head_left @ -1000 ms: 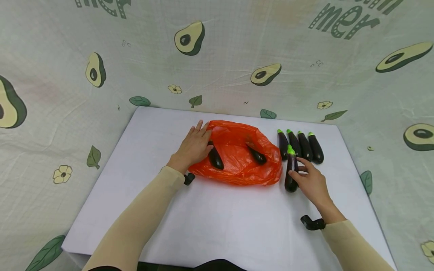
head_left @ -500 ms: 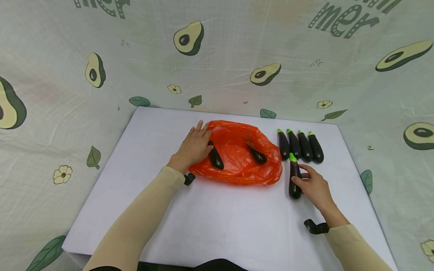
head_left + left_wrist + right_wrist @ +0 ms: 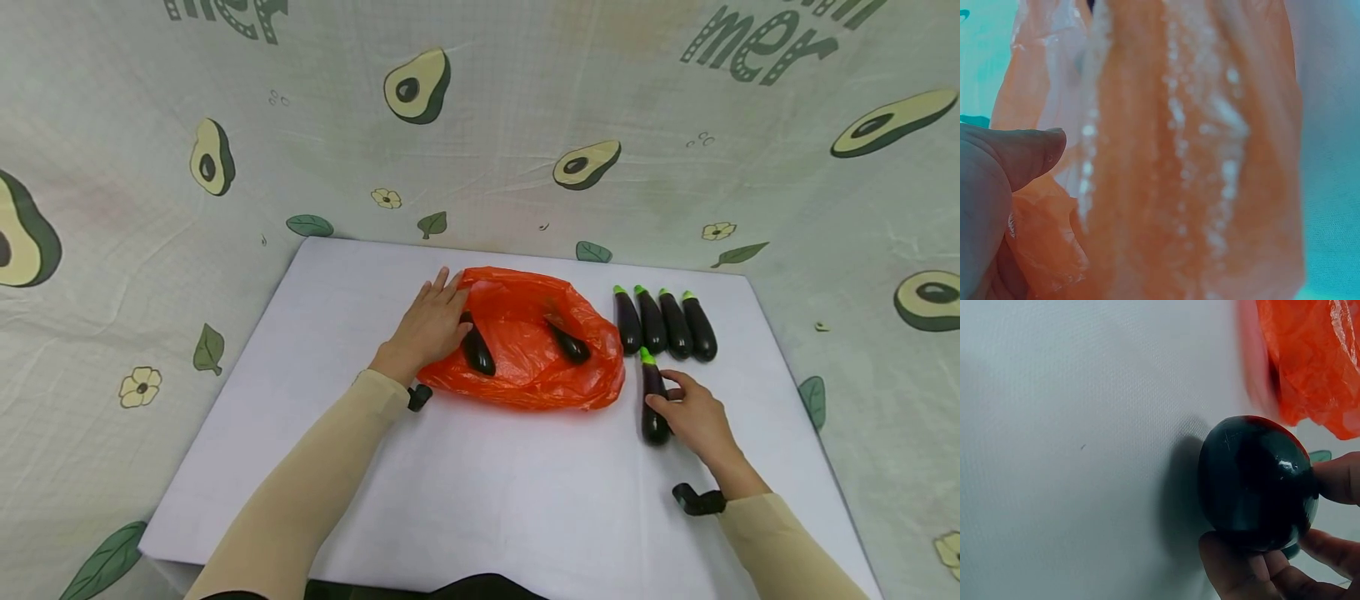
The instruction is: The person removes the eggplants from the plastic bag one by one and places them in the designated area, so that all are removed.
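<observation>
My right hand (image 3: 693,417) grips a dark purple eggplant (image 3: 654,412) with a bright green stem end, just right of the red plastic bag (image 3: 525,387). In the right wrist view the rounded end of that eggplant (image 3: 1257,484) faces the camera, thumb on one side and fingers on the other. With fingers straight, my left hand (image 3: 429,329) rests on the left edge of the bag. Inside the bag lie two eggplants, one at the left (image 3: 477,348) and one at the right (image 3: 572,344). The left wrist view is mostly filled by blurred bag film (image 3: 1166,156) beside my thumb.
Several eggplants (image 3: 675,325) lie in a row at the back right of the white table (image 3: 480,500), stems pointing away. Behind and around the table hangs a pale cloth (image 3: 487,108) printed with avocados and leaves.
My right hand has drawn the eggplant toward me and slightly right, away from the bag. The left hand, the bag and the row of eggplants stay where they were.
</observation>
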Demonstrator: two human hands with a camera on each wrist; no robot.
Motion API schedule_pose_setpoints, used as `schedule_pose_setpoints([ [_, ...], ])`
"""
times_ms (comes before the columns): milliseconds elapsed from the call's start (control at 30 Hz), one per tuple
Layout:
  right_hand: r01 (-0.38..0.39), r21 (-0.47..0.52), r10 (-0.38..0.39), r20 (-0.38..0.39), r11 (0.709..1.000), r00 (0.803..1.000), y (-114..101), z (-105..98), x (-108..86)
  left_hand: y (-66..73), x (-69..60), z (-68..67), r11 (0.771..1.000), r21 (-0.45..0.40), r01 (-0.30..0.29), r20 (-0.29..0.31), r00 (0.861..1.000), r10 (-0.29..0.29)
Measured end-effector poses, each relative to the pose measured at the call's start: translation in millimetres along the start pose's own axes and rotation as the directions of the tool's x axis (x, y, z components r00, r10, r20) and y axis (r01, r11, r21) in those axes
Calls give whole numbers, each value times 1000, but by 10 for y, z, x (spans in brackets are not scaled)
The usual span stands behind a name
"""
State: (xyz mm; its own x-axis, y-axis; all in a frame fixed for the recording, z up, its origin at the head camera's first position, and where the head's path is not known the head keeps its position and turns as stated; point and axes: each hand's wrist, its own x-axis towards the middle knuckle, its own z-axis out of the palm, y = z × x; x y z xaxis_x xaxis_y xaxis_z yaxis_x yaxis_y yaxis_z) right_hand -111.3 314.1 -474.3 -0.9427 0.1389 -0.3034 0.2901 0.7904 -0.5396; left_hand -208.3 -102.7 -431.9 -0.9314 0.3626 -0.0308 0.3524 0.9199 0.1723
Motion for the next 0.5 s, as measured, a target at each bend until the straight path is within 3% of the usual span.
schedule_pose_setpoints([
  [500, -6, -14, 5, -11, 1000, 1000, 36, 20, 32, 5, -8, -16, 1000, 8, 3, 3, 1000, -3],
])
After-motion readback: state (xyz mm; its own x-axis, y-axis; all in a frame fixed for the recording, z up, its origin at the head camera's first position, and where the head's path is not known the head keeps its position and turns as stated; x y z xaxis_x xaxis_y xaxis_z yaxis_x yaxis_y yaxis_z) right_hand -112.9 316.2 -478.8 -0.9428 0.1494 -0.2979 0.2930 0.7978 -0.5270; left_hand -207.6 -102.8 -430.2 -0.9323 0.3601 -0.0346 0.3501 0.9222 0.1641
